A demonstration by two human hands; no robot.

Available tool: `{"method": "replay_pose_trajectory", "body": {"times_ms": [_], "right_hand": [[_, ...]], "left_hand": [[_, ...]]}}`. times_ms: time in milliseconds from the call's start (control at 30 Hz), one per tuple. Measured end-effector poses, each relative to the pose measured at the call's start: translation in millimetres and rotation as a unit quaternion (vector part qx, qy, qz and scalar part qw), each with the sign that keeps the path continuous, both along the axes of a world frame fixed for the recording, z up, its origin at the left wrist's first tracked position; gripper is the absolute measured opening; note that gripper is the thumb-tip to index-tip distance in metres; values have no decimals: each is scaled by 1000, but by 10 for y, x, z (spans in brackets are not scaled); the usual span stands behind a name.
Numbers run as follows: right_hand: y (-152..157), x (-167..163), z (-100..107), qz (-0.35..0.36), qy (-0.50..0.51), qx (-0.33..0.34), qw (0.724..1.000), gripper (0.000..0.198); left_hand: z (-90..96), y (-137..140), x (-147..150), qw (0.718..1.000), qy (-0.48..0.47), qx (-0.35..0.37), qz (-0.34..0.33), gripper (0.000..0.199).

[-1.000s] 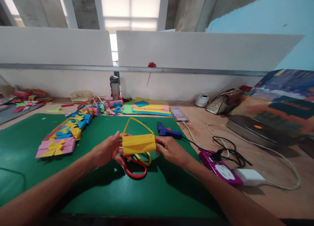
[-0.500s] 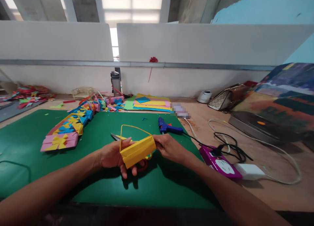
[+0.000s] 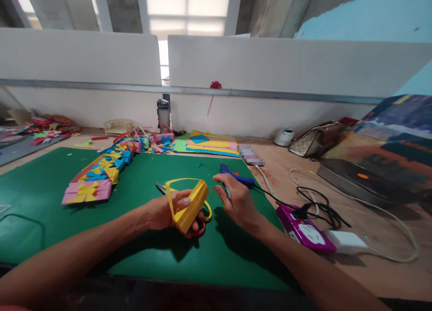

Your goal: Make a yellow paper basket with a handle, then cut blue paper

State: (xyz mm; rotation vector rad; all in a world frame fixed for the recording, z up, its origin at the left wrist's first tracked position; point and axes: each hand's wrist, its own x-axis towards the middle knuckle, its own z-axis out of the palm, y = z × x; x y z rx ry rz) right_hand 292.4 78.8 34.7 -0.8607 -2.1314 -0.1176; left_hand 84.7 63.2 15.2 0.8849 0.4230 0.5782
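My left hand (image 3: 165, 212) grips a small yellow paper basket (image 3: 192, 207) with a thin looped handle, tilted above the green mat (image 3: 145, 257). Scissors (image 3: 208, 212) with yellow and red grips lie on the mat, partly hidden behind the basket and fingers. To the right, apart from the basket, my right hand (image 3: 238, 200) hovers with thumb and forefinger parted and nothing seen between them. Just behind it rests a blue glue gun (image 3: 241, 179), its middle partly covered by that hand.
Pink, yellow and blue paper baskets with bows (image 3: 87, 191) form a row at left. Coloured paper sheets (image 3: 212, 144) and a grey bottle (image 3: 164, 115) stand at the back. At right are a purple power strip (image 3: 308, 232), tangled cables and a handbag (image 3: 313, 137).
My right hand has let go of the yellow basket's end and moved right, toward the glue gun. The basket has turned steeper in my left hand, whose fingers have closed around it.
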Motion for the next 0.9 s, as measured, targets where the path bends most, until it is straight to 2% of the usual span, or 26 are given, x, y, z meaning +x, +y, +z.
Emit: {"method": "replay_pose_trajectory", "body": {"times_ms": [67,167,300,433,733,900], "right_hand": [[-69,-19,27,40,-27,62,997,25],[-188,-93,38,97,-96,91,986,36],[-268,-197,-17,107,-163,65,979,43],[-254,-221,-74,93,-189,33,977,44],[-237,-224,-88,107,-182,13,977,40],[-232,-227,-80,113,-173,14,978,38]], "left_hand": [[16,-3,19,999,3,-28,36,41],[26,-11,49,996,5,-62,64,26],[14,-22,81,994,7,-80,74,26],[37,-38,107,992,16,-82,97,28],[41,-26,104,987,20,-114,114,30],[13,-15,96,989,3,-118,86,36]]}}
